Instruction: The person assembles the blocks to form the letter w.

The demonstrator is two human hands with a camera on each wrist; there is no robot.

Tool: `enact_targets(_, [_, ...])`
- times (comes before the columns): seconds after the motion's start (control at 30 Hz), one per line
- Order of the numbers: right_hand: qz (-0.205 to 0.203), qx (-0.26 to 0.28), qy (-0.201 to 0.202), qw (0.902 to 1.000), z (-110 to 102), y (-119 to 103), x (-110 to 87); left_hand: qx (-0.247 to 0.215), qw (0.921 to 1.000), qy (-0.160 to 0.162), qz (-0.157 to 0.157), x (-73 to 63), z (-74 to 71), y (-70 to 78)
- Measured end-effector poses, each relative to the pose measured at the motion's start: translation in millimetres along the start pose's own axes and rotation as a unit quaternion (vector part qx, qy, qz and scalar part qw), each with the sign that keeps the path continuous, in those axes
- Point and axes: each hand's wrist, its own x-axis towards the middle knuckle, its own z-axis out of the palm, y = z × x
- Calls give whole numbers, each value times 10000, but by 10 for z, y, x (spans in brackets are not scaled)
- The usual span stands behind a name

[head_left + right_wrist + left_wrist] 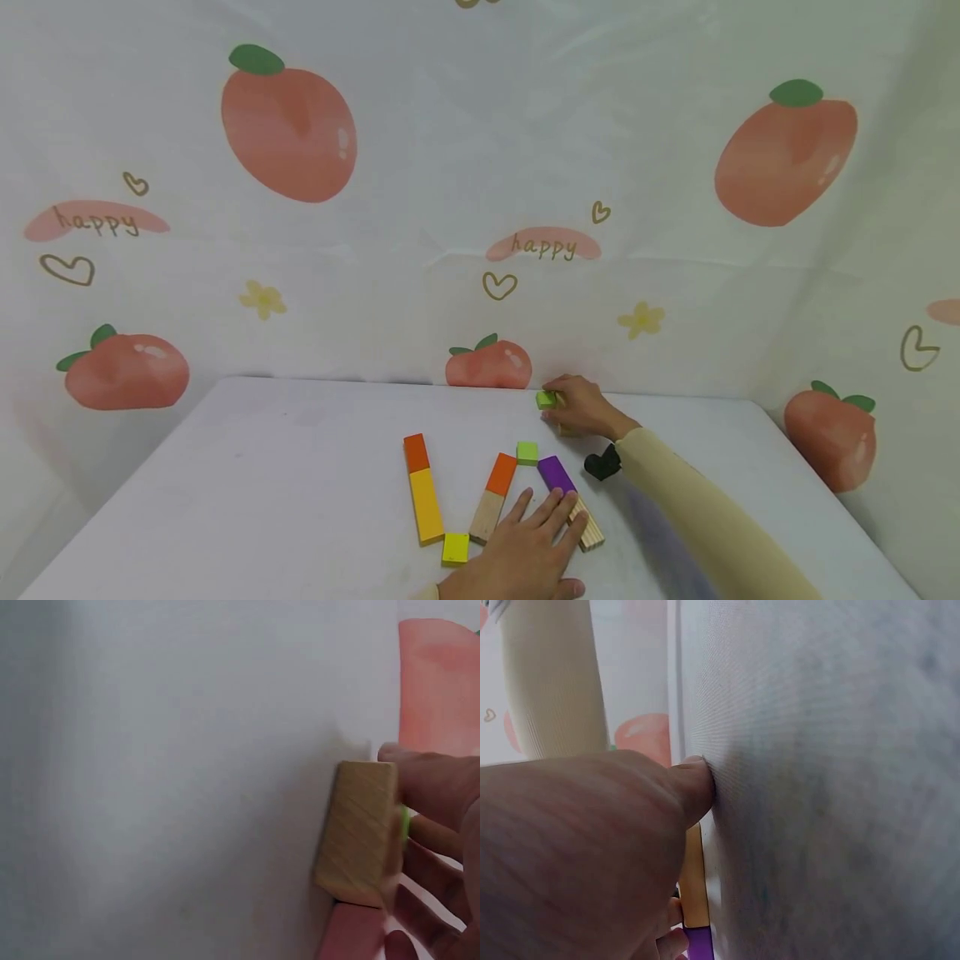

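Note:
My left hand [525, 550] lies palm down with its fingers spread, touching the pale wooden block [591, 527] that continues the purple block [555, 472]. In the left wrist view, its thumb rests on the table beside that wooden block [695, 881]. At the table's back edge my right hand [583, 406] pinches a light green block [546, 400] between thumb and finger. Close by its fingers, the right wrist view has a plain wooden block [358, 825] and a pink block [352, 934]; the hand hides most of the green one there.
A zigzag of blocks runs leftward: another green block [527, 453], an orange block [501, 473], a beige block [487, 514], a yellow block [455, 550], a long amber block [426, 507] and an orange-red block [416, 453]. A black heart-shaped object [602, 463] lies beside the right sleeve.

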Motion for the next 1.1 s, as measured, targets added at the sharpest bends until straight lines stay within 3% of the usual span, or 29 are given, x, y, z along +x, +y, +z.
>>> enact_targets(0.27, [-28, 125, 367, 9992, 66, 4, 12, -8, 10000, 34, 18, -5, 1, -6])
enact_targets(0.57, [-16, 472, 499, 9976, 31, -79, -56, 97, 10000, 18, 15, -10, -11, 6])
enact_targets(0.77, [61, 1457, 627, 9873, -111, -101, -287, 181, 9998, 9, -13, 9, -3, 9])
enact_targets(1.1, [-38, 1836, 461, 9819, -282, 17, -857, 188, 9998, -45, -96, 30, 4, 17])
